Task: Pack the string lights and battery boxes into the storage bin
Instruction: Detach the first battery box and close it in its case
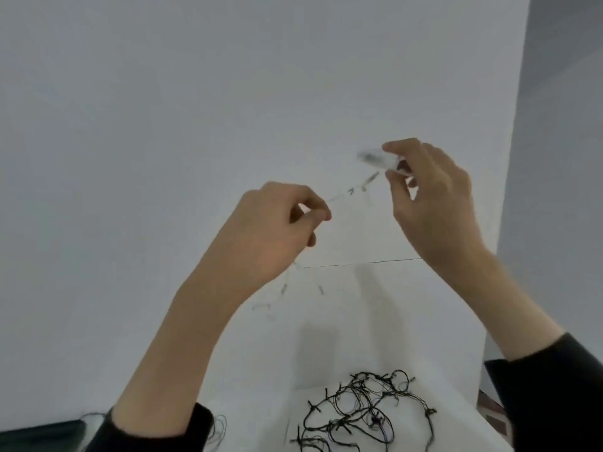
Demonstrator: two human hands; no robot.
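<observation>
Both hands are raised in front of a white wall. My right hand (430, 197) grips a small clear battery box (375, 158), blurred by motion. A thin, pale string of lights (355, 187) runs from the box down to my left hand (277, 230), which pinches it between thumb and fingers. More of that pale string (284, 291) dangles below my left hand. Low in the view a tangled string of dark-wired lights (359, 409) lies on a white surface (261, 370). No storage bin shows.
A dark object with a pale rim (65, 429) sits at the bottom left corner. A grey wall section (561, 158) stands at the right. A patterned reddish patch (492, 412) shows past the surface's right edge.
</observation>
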